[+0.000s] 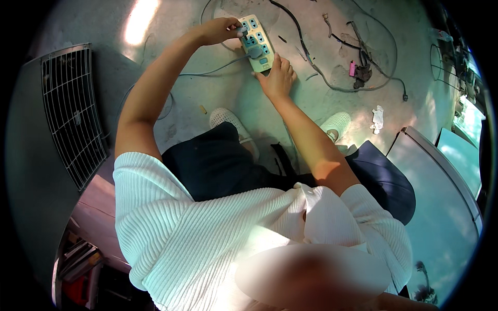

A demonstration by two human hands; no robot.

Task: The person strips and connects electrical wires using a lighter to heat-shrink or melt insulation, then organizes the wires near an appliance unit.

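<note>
A cream power strip [263, 62] with blue-ringed sockets lies on the floor in front of me. My left hand [223, 31] is pinched on a small dark plug [242, 32] at the strip's upper left side. A grey plug [254, 52] with a long grey cord sits in a lower socket. My right hand [276, 78] grips the strip's near end, thumb on one side and fingers on the other. The tip of what my left hand holds is hidden among its fingers and the sockets.
Black cables [311, 59], loose wire pieces and a pink item [352, 69] lie at the upper right. A white crumpled scrap [377, 119] is by my right shoe. A dark panel with a wire grille [72, 119] stands left; a white panel [430, 192] is right.
</note>
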